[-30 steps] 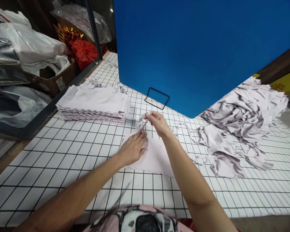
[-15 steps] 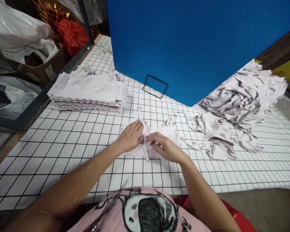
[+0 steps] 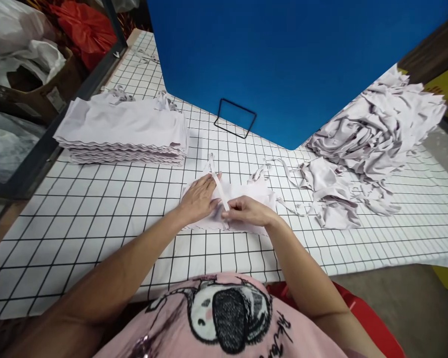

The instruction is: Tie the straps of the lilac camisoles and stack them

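Left hand [image 3: 199, 199] — grip fully open, palm and fingers flat on the folded cloth [image 3: 254, 191], pinning its left part to the gridded tabletop [image 3: 97, 223]. Right hand [image 3: 251, 211] — grip closed to a pinch, thumb and forefinger on the near end of a thin fabric strip [image 3: 217, 181]. Strip runs diagonally away over the cloth, touching the left fingertips, far end past the cloth's edge. Neat stack [image 3: 123, 132] far left, loose heap [image 3: 373, 134] right, both well apart from the hands.
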`<state>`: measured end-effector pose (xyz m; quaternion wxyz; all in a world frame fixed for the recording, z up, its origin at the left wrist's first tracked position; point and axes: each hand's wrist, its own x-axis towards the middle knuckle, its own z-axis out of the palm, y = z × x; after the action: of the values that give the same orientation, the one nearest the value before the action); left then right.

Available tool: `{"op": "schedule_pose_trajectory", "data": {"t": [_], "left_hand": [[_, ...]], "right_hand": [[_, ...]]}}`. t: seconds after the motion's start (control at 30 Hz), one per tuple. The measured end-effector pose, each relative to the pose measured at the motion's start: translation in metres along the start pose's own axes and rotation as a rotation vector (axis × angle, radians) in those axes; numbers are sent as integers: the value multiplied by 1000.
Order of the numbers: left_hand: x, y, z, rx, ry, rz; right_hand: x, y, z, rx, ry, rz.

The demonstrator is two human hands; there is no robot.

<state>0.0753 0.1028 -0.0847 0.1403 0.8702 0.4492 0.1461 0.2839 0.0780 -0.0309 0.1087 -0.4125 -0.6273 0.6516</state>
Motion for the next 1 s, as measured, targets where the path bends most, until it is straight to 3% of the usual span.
{"op": "schedule_pose_trajectory", "data": {"t": [0.13,0.27,0.37,0.57,0.8,1.0], "left_hand": [[0,1,0,0,19,3],[0,0,0,-26,46,5],[1,0,0,-56,76,1],[1,0,-1,-91,73,22],[-2,-4,-10,-210,159,42],[-6,-8,-28,-313,298,5]], "right_hand": [[-29,5,-3,-87,-124,-23],[-32,0,-7,-59,-27,-148],[-23,-5,-13,19,86,-200],[2,-9,-19,176,289,-122],[32,-22,-31,297,311,-187],[59,-10,-26,382,308,-243]]}}
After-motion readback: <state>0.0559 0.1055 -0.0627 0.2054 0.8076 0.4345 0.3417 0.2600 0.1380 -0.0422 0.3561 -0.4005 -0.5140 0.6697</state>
